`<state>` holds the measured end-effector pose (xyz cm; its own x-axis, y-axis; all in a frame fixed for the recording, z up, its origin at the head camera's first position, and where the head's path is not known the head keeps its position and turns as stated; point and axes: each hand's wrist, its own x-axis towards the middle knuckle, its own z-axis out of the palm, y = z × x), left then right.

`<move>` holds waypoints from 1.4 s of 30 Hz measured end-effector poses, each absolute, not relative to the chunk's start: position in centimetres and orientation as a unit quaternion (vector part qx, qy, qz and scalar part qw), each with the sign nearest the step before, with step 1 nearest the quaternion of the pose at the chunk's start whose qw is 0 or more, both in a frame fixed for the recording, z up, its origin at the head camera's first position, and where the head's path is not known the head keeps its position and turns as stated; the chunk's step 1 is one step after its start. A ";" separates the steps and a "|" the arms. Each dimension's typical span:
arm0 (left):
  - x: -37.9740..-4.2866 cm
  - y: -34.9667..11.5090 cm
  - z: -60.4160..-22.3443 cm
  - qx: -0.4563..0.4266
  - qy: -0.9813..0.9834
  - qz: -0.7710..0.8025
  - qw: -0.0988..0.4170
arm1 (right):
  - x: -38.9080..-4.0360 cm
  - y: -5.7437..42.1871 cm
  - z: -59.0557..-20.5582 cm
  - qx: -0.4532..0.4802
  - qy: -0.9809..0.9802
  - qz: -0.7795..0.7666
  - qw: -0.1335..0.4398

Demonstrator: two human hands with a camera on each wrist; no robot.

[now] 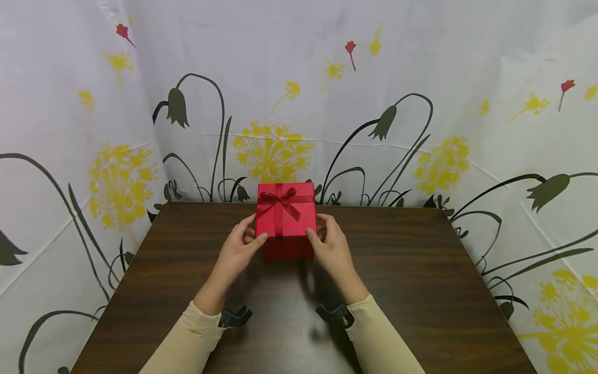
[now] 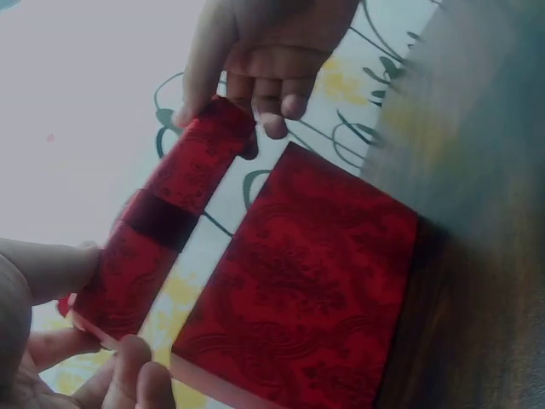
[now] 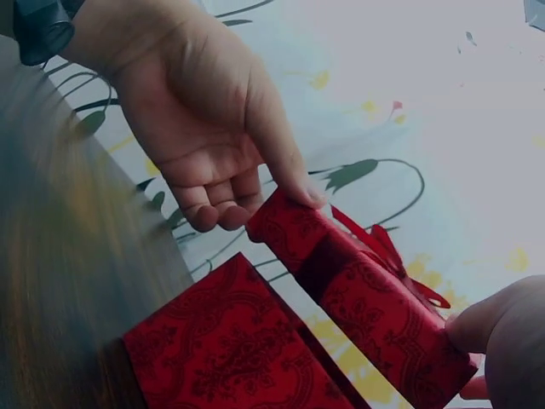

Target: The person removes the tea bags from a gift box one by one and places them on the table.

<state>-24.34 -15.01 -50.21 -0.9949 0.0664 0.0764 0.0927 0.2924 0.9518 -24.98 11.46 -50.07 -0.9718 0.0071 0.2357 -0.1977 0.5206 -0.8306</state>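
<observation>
A red gift box lid (image 1: pixel 296 224) with a dark red ribbon bow (image 1: pixel 283 199) is held up between both hands. My left hand (image 1: pixel 235 249) grips its left side, thumb at the front corner and fingers beyond. On the opposite side, my right hand (image 1: pixel 333 249) holds the lid the same way. Below it, the red patterned box base (image 1: pixel 287 250) stands on the table. Both wrist views show a gap between the lid (image 2: pixel 128 277) and the base (image 3: pixel 230 341). The inside of the base cannot be seen.
The dark wooden table (image 1: pixel 397 270) reaches back to a white curtain (image 1: pixel 299 62) printed with flowers. Dark straps (image 1: pixel 235 316) sit on both wrists, over cream sleeves (image 1: pixel 187 337).
</observation>
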 end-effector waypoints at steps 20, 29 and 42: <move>-23.5 -17.5 -47.6 -0.047 -0.841 -0.539 0.013 | -23.8 9.6 -49.4 0.102 -0.812 0.560 0.130; -23.2 -19.9 -45.8 -0.052 -0.854 -0.517 -0.004 | -24.1 7.5 -48.7 0.122 -0.795 0.575 0.153; -23.0 -23.9 -44.6 -0.048 -0.876 -0.479 0.008 | -23.9 3.2 -49.0 0.159 -0.762 0.615 0.123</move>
<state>-23.04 -23.85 -44.63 -0.9952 0.0770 0.0605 0.0925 0.5356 0.8394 -23.87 3.20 -49.01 -0.9192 -0.0916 0.3829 -0.3936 0.1921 -0.8990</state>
